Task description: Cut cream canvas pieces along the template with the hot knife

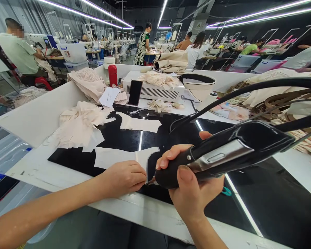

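My right hand (194,190) is wrapped round a black corded hand tool (220,152) with a silver lever and a narrow metal tip; its exact kind I cannot tell. The tip points left, at the lower right corner of a pale fabric piece (119,157) lying on the black glass panel (261,193). My left hand (126,178) is closed on that corner, fingertips right beside the tip. Its fingers partly hide the fabric edge there. A second cut fabric piece (141,123) lies flat just beyond.
A heap of pale fabric (77,121) lies at left. Behind stand a phone (135,92), a red bottle (112,75) and a white vented box (155,91). The tool's thick cable (248,86) arches right. A small teal tool (226,191) lies near my right wrist. People work at machines beyond.
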Tool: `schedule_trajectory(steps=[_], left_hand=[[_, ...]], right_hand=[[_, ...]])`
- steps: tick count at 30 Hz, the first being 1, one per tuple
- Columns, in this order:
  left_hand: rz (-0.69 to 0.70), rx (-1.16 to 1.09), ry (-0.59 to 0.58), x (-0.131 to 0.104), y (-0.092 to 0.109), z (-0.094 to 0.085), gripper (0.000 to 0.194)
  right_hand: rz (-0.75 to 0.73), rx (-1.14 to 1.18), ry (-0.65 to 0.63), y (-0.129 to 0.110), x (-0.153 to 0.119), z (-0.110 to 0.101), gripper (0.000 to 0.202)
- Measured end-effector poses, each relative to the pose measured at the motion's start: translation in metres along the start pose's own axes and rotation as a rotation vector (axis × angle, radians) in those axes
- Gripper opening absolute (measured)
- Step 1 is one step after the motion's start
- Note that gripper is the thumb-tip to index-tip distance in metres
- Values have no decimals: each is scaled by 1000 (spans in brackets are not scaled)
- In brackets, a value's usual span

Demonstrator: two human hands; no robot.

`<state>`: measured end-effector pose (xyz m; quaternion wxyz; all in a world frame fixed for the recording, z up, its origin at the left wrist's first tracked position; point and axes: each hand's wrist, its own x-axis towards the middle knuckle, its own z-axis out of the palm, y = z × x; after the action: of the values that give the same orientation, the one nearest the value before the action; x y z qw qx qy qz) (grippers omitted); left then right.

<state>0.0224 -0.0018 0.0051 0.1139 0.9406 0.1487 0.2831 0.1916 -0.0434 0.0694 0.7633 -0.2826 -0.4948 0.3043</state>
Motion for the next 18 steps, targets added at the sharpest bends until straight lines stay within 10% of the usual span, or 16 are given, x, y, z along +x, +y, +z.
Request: schedule_trajectory(steps=[18], left_hand=[[-28, -39, 40, 0, -2, -4, 24]], right_hand=[[-36, -7, 5, 5, 0, 2, 55]])
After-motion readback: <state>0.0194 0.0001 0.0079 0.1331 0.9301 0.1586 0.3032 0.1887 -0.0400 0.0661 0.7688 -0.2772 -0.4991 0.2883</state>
